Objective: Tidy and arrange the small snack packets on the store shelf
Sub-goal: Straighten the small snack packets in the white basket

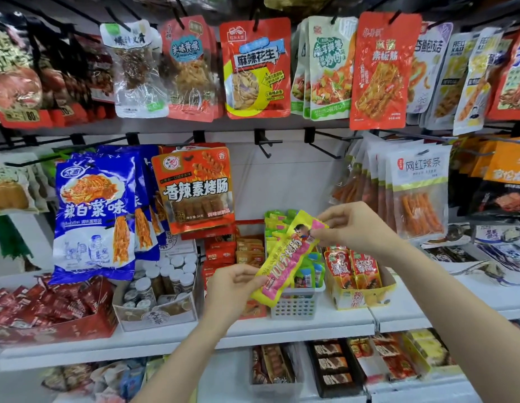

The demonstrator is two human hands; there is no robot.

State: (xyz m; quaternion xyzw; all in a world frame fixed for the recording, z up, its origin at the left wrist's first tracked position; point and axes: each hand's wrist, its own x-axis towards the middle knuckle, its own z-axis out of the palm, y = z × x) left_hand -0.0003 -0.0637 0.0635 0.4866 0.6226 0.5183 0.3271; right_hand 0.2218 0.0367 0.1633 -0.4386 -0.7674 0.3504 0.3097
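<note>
A white store shelf runs across the aisle wall, with rows of snack bags hanging from black pegs above it and more boxed goods on the tier below. Held in the air in front of the shelf is a long yellow-and-pink snack packet; its long axis slants from lower left to upper right. The left hand pinches its lower end, and the right hand pinches its upper end. Directly behind the packet stands a white perforated basket holding green and yellow packets. A yellow display box of red packets sits just beside the basket on the right; a red box of sachets lies far left.
</note>
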